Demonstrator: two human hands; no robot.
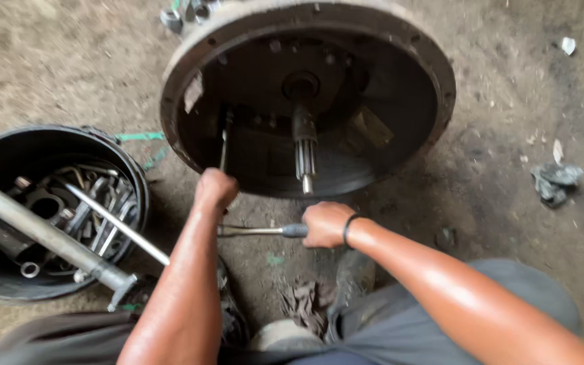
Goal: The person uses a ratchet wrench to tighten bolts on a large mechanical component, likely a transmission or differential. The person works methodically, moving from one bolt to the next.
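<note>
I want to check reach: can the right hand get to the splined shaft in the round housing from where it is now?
Probably yes. The right hand, gripping a ratchet handle, sits just below the splined shaft, with nothing between them.

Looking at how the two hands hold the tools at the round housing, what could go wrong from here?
1. The left hand grips an extension bar reaching deep into the bell housing; if it slips, knuckles may strike the rim.
2. The right hand pulls the ratchet handle near the splined shaft; a sudden release could hit it.
</note>
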